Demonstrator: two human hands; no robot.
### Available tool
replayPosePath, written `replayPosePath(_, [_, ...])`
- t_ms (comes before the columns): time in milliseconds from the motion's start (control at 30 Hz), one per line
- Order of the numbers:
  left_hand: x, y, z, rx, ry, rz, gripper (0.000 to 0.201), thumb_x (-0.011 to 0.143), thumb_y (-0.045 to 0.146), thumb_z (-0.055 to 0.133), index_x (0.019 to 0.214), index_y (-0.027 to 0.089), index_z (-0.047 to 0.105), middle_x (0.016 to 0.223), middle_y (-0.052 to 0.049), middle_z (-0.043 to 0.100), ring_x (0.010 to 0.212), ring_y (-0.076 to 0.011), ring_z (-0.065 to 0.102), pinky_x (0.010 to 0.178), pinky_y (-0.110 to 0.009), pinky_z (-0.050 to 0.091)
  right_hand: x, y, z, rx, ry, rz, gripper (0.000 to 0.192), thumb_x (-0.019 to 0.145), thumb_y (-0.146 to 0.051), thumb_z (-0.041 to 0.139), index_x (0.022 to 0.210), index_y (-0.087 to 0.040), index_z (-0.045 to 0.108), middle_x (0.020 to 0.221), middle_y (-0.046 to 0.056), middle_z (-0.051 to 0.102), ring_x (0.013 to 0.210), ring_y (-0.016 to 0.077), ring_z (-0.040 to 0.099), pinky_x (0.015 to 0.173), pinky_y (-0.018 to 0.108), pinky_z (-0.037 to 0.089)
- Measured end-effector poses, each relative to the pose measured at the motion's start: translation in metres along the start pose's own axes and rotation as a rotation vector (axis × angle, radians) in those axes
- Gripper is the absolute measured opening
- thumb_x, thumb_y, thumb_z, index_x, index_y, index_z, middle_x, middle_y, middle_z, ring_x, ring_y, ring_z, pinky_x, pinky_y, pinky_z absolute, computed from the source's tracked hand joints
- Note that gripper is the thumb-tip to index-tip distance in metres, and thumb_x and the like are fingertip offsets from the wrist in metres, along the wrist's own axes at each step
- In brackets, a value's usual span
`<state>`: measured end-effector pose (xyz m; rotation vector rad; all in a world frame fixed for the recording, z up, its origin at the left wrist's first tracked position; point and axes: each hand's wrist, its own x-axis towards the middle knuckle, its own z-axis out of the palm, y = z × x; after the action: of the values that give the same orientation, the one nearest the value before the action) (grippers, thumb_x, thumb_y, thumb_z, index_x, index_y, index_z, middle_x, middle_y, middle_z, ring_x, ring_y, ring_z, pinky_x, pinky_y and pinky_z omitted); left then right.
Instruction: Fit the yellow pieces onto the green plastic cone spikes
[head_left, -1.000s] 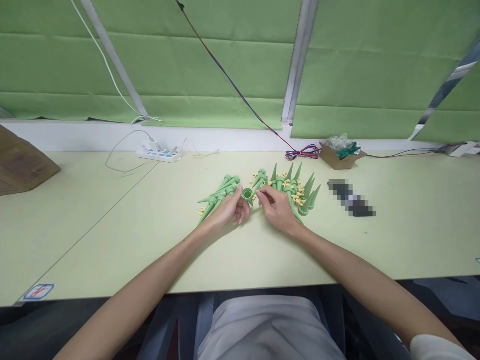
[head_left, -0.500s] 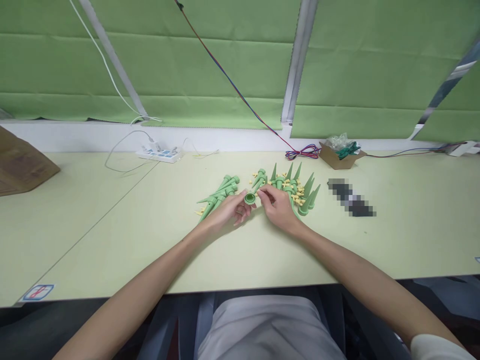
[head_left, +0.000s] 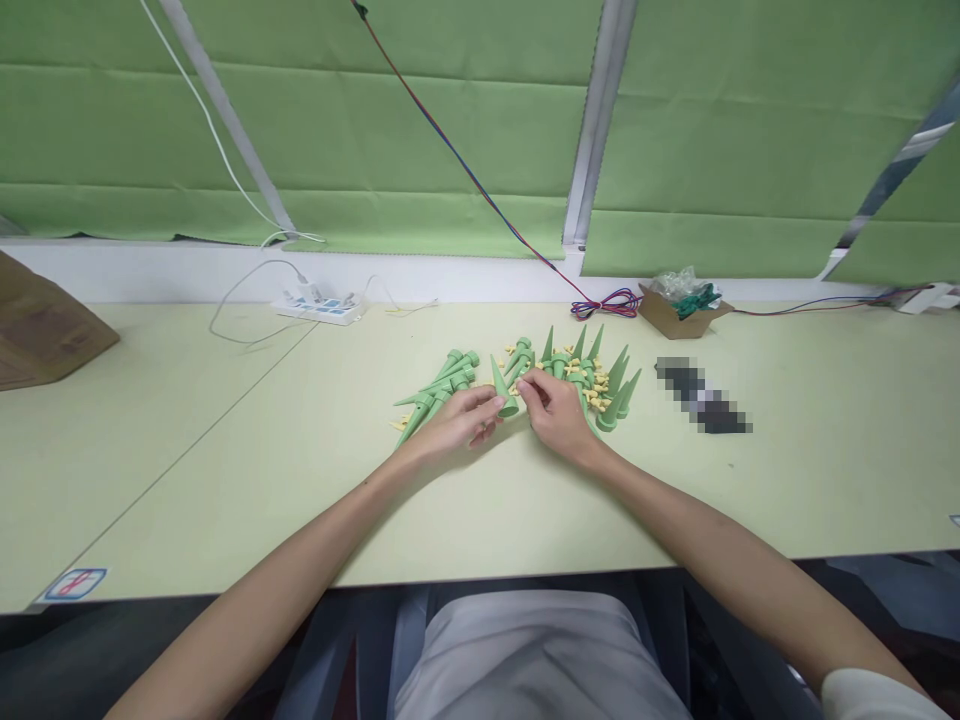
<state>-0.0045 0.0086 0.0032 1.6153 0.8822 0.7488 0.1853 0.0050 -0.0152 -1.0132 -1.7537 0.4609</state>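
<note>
My left hand (head_left: 469, 418) grips a hollow green plastic spike (head_left: 501, 385) near its wide end, its point upward and leaning slightly left. Just to the right, my right hand (head_left: 553, 408) is closed in a pinch; a small yellow piece seems to show at the fingertips, mostly hidden by them. Beside my left hand lies a pile of capped green spikes (head_left: 442, 385), with yellow tips poking out. Behind my right hand, several more green spikes (head_left: 619, 385) stand or lie among loose yellow pieces (head_left: 600, 385).
A small cardboard box (head_left: 679, 318) with plastic bags and green ties stands at the back, beside a coiled red-blue cable (head_left: 611, 303). At back left lies a white power strip (head_left: 319, 306). A brown box (head_left: 49, 325) is far left; a blurred dark item (head_left: 701, 397) lies right.
My left hand has turned the spike: its open round end faced me before, and now its side shows with the point up. My right hand stays nearly still.
</note>
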Motion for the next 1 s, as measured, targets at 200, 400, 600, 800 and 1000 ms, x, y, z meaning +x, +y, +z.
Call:
replayPosePath(200, [-0.004, 0.005, 0.003, 0.310, 0.072, 0.097, 0.036, 0.092, 0.051, 0.058, 0.075, 0.020, 0.048, 0.064, 0.002, 0.047, 0.056, -0.0120, 0.044, 0.052, -0.027, 0.034, 0.001, 0.002, 0.000, -0.040, -0.007, -0.021, 0.026, 0.099, -0.031, 0.045, 0.075, -0.022, 0.050, 0.063, -0.002, 0.049, 0.056, 0.0139, 0.041, 0.060, 0.028, 0.034])
replayPosePath(400, [-0.002, -0.003, 0.005, 0.520, 0.199, 0.219, 0.031, 0.090, 0.044, 0.060, 0.075, 0.020, 0.047, 0.075, 0.000, 0.049, 0.064, -0.0139, 0.046, 0.057, -0.027, 0.035, 0.001, 0.004, 0.001, -0.041, -0.005, 0.001, 0.026, 0.097, -0.031, 0.046, 0.073, -0.022, 0.050, 0.061, -0.003, 0.048, 0.054, 0.0136, 0.039, 0.058, 0.028, 0.033])
replayPosePath(600, [0.000, -0.010, 0.002, 0.609, 0.209, 0.304, 0.025, 0.094, 0.039, 0.057, 0.078, 0.019, 0.052, 0.086, -0.002, 0.050, 0.068, -0.0143, 0.048, 0.061, -0.028, 0.040, 0.001, 0.004, 0.001, -0.036, -0.007, 0.025, 0.026, 0.097, -0.030, 0.047, 0.073, -0.022, 0.050, 0.059, -0.003, 0.045, 0.052, 0.0130, 0.038, 0.056, 0.028, 0.031])
replayPosePath(800, [0.001, -0.010, 0.001, 0.647, 0.208, 0.321, 0.017, 0.096, 0.033, 0.056, 0.090, 0.019, 0.061, 0.097, -0.004, 0.055, 0.075, -0.0156, 0.054, 0.067, -0.029, 0.044, 0.001, 0.003, 0.001, -0.031, 0.001, 0.043, 0.026, 0.097, -0.031, 0.048, 0.073, -0.022, 0.050, 0.059, -0.004, 0.045, 0.052, 0.0126, 0.038, 0.055, 0.027, 0.030])
replayPosePath(1000, [0.003, -0.014, 0.003, 0.598, 0.268, 0.276, 0.016, 0.096, 0.034, 0.058, 0.102, 0.020, 0.060, 0.107, -0.008, 0.062, 0.077, -0.0162, 0.056, 0.066, -0.029, 0.044, 0.000, 0.001, 0.002, -0.009, -0.001, 0.059, 0.025, 0.097, -0.031, 0.049, 0.074, -0.021, 0.052, 0.061, -0.003, 0.049, 0.053, 0.0125, 0.040, 0.055, 0.027, 0.030])
